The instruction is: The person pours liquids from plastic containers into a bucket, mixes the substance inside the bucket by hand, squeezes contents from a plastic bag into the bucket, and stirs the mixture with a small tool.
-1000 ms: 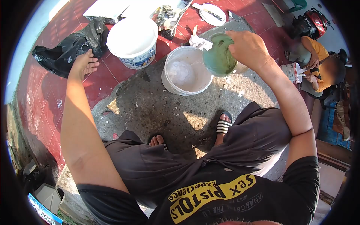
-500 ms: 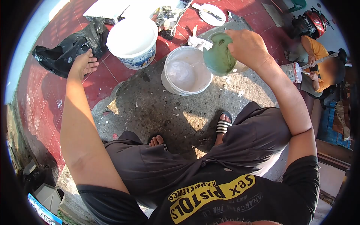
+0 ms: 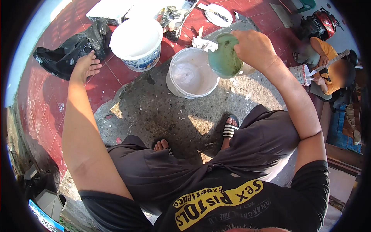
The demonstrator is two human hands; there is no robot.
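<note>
My right hand [image 3: 255,48] grips the rim of a green container [image 3: 225,58], tilted at the right edge of a whitish bucket [image 3: 176,83]. Inside that bucket lies a white mass [image 3: 187,74], with whitish liquid around it. My left hand [image 3: 88,65] is held out with its fingers apart and nothing in it, beside a black plastic bag [image 3: 58,58]. Between my hands, a larger white bucket [image 3: 142,58] with a blue pattern stands on the red tiles. A crumpled white piece [image 3: 205,43] sits just behind the whitish bucket.
A white lid [image 3: 219,15] with a blade-like tool lies at the back. At the right sits another person [image 3: 326,65] in orange, holding a long flat stick over a small white bucket [image 3: 299,74]. My feet in sandals rest on the concrete slab [image 3: 154,112].
The green container has shifted and tilted slightly, and the white mass in the bucket looks different in shape. The other person's stick has swung upward into view. My left hand is unchanged.
</note>
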